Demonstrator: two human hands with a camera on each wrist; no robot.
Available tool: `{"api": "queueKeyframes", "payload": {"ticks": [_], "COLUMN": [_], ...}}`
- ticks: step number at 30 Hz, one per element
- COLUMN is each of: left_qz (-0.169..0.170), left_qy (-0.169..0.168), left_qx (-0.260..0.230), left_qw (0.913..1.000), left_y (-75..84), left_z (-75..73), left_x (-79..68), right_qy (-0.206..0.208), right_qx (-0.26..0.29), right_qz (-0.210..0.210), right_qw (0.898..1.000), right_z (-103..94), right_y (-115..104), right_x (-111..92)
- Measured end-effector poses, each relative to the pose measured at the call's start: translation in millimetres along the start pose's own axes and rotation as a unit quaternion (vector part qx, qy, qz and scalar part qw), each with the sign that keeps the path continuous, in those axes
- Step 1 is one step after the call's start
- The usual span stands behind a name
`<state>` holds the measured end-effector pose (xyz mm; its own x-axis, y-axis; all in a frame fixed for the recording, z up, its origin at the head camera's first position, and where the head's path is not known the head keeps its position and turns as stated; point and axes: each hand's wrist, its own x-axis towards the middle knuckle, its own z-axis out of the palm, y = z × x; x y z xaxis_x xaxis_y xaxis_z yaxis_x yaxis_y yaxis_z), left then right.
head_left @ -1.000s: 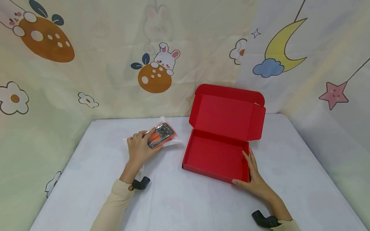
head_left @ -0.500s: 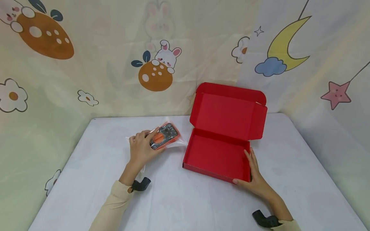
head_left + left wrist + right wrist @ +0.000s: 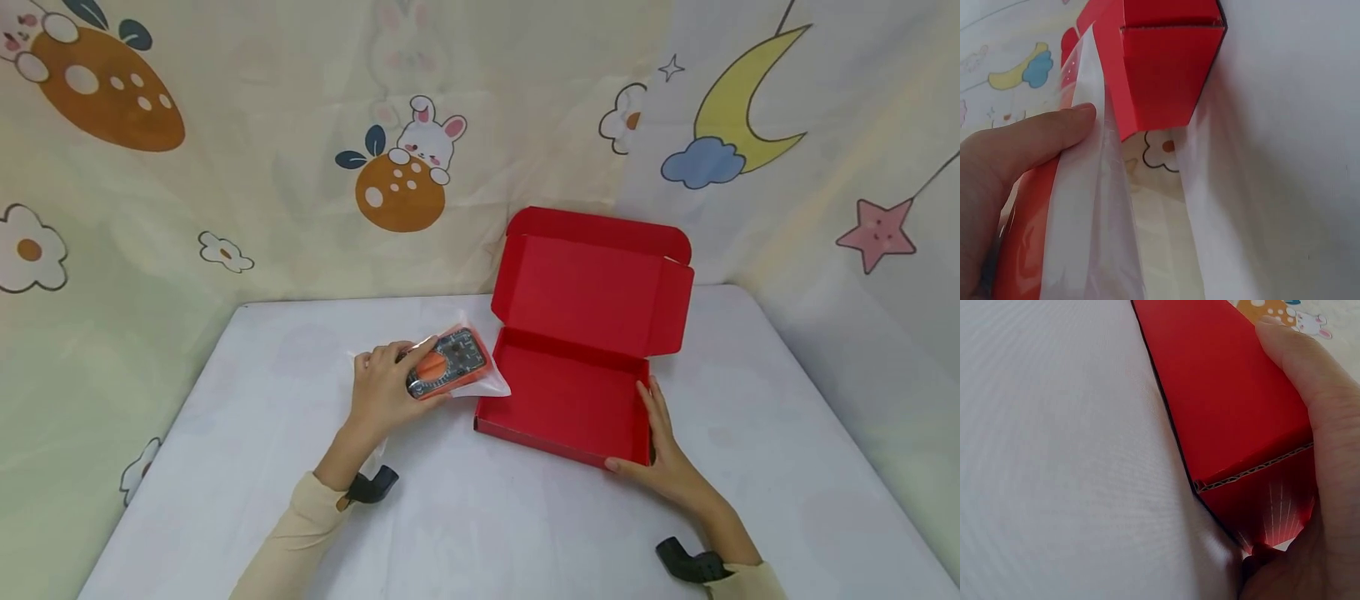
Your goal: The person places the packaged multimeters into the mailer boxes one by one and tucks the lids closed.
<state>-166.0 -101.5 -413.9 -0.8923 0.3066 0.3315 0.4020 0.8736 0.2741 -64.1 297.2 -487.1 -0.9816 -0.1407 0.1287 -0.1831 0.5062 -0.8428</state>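
My left hand [image 3: 386, 390] grips a multimeter [image 3: 450, 364], black-faced with an orange dial and orange casing, inside a clear plastic bag [image 3: 491, 385]. The bag's right corner overlaps the left edge of a red cardboard box [image 3: 566, 400]. That box lies on the table with its lid tilted up at the back; its inside is bare. In the left wrist view my thumb [image 3: 1054, 134] presses on the bag. At the box's front right corner my right hand [image 3: 667, 462] holds the side, thumb on the front wall, as the right wrist view also shows.
A white cloth covers the table [image 3: 480, 533]. Behind it hangs a printed curtain [image 3: 300, 167] with cartoon rabbits, flowers and a moon, close behind the box's raised lid [image 3: 585, 283]. Black wrist cameras [image 3: 373, 485] sit on both wrists.
My left hand has carried the bagged multimeter to the right, up to the box's left edge. My right hand stays at the box corner. The head view has shifted slightly.
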Motion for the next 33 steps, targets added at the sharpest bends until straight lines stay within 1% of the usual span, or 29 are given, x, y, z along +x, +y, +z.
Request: {"api": "queueKeyframes", "payload": {"ticks": [7, 15, 22, 27, 33], "left_qz": [0.028, 0.036, 0.048, 0.061, 0.076], "left_qy": [-0.019, -0.033, -0.053, -0.07, -0.092], "left_qx": [-0.006, -0.021, -0.028, -0.031, -0.029], "left_qw": [0.9994, 0.9986, 0.997, 0.9952, 0.9924], "left_y": [11.8, 19.6, 26.3, 32.2, 37.2], "left_z": [5.4, 13.8, 20.9, 21.9, 24.0], "left_x": [0.0, 1.4, 8.0, 13.2, 18.6], "right_qy": [0.0, 0.001, 0.004, 0.003, 0.001], "right_qx": [-0.005, -0.004, -0.005, 0.001, 0.008], "right_qz": [0.004, -0.002, -0.001, 0.008, 0.005], "right_qw": [1.0, 1.0, 1.0, 1.0, 1.0], "right_z": [-0.7, 0.9, -0.1, -0.5, 0.6], "right_y": [2.0, 0.9, 2.8, 2.3, 1.9], "right_x": [1.5, 2.3, 2.0, 1.6, 1.3]}}
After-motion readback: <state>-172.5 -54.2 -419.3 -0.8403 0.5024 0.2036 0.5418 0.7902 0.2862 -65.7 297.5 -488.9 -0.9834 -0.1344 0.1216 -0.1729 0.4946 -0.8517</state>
